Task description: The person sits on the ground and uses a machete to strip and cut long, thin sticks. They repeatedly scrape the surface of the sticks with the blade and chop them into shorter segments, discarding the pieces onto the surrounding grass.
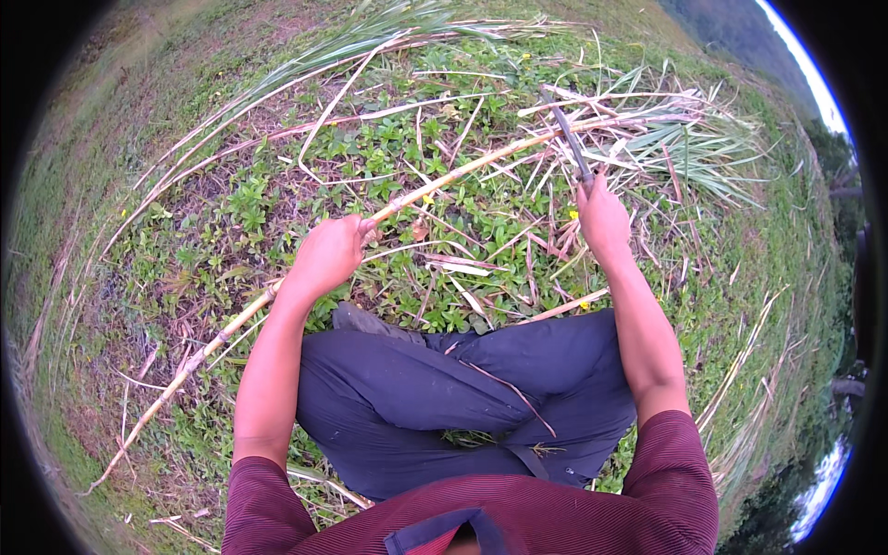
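Note:
My left hand is closed around a long yellowish jointed cane stalk. The stalk slants from the lower left, past my left forearm, up to the right. My right hand grips the handle of a dark-bladed knife. Its blade lies across the stalk's upper right part and looks to touch it. Just beyond the blade, the stalk's end runs into a heap of dry strips and green leaves.
Another bundle of long leafy stalks curves over the grass at the far side. Loose dry strips are scattered on low green plants before my crossed legs. More dry stalks lie to the right.

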Action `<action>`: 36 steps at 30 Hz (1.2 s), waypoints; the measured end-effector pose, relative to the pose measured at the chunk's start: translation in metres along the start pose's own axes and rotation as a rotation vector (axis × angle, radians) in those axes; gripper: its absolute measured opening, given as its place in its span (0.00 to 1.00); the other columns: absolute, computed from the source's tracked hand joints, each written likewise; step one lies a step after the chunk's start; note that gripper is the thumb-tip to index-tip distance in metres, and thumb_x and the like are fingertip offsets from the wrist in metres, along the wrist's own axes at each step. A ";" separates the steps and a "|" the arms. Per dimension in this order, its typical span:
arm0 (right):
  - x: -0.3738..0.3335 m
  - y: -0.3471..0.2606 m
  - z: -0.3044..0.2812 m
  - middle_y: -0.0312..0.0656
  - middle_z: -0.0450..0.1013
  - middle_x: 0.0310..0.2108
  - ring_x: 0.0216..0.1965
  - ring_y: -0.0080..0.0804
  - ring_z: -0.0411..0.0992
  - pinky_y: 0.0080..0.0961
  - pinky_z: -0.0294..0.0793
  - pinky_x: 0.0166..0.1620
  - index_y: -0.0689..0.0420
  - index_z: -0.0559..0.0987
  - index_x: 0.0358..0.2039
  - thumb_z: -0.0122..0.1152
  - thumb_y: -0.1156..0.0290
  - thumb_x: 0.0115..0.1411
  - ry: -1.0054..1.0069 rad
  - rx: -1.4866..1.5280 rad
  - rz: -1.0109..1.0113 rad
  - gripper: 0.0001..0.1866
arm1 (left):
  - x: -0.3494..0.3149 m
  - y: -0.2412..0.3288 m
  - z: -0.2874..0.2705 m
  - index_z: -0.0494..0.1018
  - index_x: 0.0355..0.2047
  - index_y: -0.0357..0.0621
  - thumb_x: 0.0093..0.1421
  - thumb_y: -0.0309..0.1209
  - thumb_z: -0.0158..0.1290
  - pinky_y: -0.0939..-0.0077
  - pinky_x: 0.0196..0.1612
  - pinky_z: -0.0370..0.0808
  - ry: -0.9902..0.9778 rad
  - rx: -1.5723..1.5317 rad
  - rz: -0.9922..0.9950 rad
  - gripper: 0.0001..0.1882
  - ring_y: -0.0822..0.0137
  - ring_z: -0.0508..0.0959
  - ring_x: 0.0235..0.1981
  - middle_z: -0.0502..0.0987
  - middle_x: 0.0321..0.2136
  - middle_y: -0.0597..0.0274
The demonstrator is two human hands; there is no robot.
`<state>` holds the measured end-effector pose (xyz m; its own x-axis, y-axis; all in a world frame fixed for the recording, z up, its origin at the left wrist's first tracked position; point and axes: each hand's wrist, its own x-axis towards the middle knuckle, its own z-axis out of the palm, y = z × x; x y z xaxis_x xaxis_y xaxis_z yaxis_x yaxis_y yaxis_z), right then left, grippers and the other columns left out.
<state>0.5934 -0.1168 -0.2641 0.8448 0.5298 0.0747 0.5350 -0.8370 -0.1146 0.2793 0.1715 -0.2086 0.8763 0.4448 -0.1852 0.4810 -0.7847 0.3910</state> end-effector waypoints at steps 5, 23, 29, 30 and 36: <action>-0.060 -0.055 -0.011 0.41 0.77 0.26 0.22 0.42 0.78 0.38 0.77 0.23 0.53 0.72 0.44 0.62 0.55 0.63 0.054 0.065 -0.474 0.17 | 0.010 0.011 -0.005 0.73 0.32 0.36 0.71 0.37 0.46 0.42 0.33 0.71 0.049 -0.020 -0.039 0.16 0.37 0.77 0.27 0.76 0.21 0.39; 0.008 0.060 -0.010 0.56 0.78 0.28 0.33 0.55 0.78 0.45 0.75 0.39 0.62 0.78 0.35 0.58 0.50 0.64 0.017 0.650 0.341 0.23 | -0.066 -0.118 0.012 0.69 0.32 0.37 0.74 0.39 0.41 0.49 0.31 0.69 -0.050 0.017 -0.193 0.18 0.38 0.75 0.26 0.74 0.21 0.43; -0.002 0.068 0.039 0.52 0.79 0.30 0.37 0.53 0.79 0.42 0.76 0.44 0.60 0.78 0.40 0.58 0.49 0.63 -0.137 0.444 0.352 0.23 | -0.077 -0.128 0.014 0.71 0.33 0.39 0.74 0.40 0.40 0.49 0.31 0.69 0.013 0.091 -0.220 0.19 0.40 0.76 0.25 0.74 0.21 0.44; 0.001 0.066 0.032 0.52 0.79 0.30 0.36 0.53 0.78 0.42 0.76 0.43 0.60 0.77 0.39 0.58 0.49 0.63 -0.113 0.468 0.313 0.23 | -0.078 -0.133 0.014 0.71 0.33 0.40 0.74 0.40 0.40 0.49 0.31 0.69 0.016 0.087 -0.219 0.19 0.40 0.76 0.26 0.74 0.21 0.44; 0.001 0.055 0.033 0.54 0.79 0.31 0.35 0.54 0.78 0.46 0.75 0.43 0.62 0.77 0.37 0.59 0.50 0.64 -0.088 0.627 0.266 0.23 | -0.061 -0.151 0.009 0.71 0.32 0.39 0.73 0.41 0.42 0.48 0.32 0.69 0.034 0.115 -0.261 0.19 0.36 0.75 0.28 0.75 0.22 0.41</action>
<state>0.6234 -0.1579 -0.3027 0.9306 0.3481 -0.1129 0.1866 -0.7167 -0.6719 0.1534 0.2588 -0.2646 0.7222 0.6507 -0.2347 0.6916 -0.6848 0.2295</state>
